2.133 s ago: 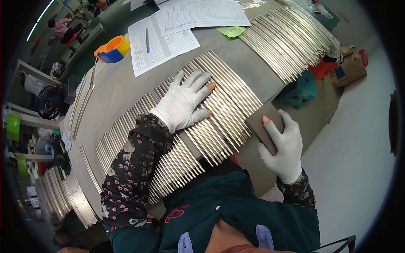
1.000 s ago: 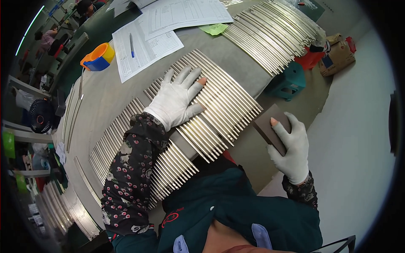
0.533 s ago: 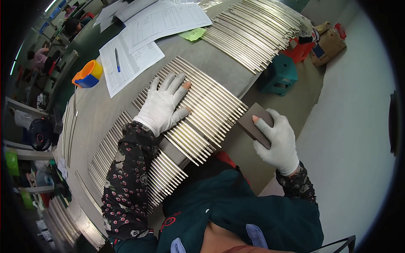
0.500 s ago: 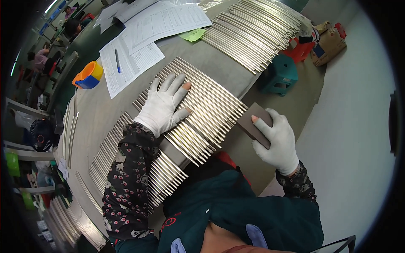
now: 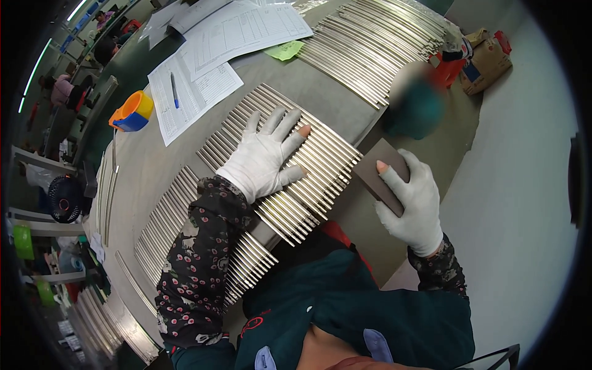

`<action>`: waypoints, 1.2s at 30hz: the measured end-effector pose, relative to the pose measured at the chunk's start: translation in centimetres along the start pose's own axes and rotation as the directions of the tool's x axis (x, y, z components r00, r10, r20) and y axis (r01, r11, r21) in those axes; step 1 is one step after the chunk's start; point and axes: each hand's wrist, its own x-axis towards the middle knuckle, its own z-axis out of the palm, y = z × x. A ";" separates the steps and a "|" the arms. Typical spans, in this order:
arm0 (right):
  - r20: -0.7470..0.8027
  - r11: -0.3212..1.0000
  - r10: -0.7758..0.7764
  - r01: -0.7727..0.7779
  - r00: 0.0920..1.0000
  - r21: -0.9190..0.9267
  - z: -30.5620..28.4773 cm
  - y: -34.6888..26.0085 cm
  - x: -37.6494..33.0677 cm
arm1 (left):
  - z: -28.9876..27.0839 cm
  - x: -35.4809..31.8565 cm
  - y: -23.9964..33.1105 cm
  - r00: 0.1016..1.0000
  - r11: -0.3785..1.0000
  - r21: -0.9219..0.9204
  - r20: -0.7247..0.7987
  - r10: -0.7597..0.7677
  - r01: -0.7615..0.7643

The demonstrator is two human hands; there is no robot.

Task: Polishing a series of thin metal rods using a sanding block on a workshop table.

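Fingers of left hand (image 5: 262,161) splayed flat, pinning the metal rods (image 5: 308,166) at the table's (image 5: 154,179) near edge. Right hand (image 5: 412,200) clamps a dark sanding block (image 5: 381,174) just right of rod ends. Keep rods pressed, block square to the tips.

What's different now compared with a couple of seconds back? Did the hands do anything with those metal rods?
Little changed. The right hand kept its dark sanding block and shifted it slightly along the ends of the metal rods at the table edge. The left hand stayed spread flat on the rods. Nothing was picked up or let go; papers and tape roll lie as before.
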 end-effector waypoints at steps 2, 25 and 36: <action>0.009 1.000 -0.024 0.024 1.000 0.000 0.7 -0.4 1.4 | 0.2 0.2 0.4 0.999 0.997 0.074 0.046 0.007 -0.010; 0.168 0.997 0.012 0.002 0.986 -0.083 -1.0 1.1 0.5 | 0.8 2.1 0.2 1.000 0.996 0.086 0.011 0.026 -0.027; 0.147 0.997 0.072 -0.067 0.987 -0.040 -1.3 1.9 -1.7 | -0.5 -2.5 3.9 0.987 0.985 -0.063 -0.039 0.158 -0.160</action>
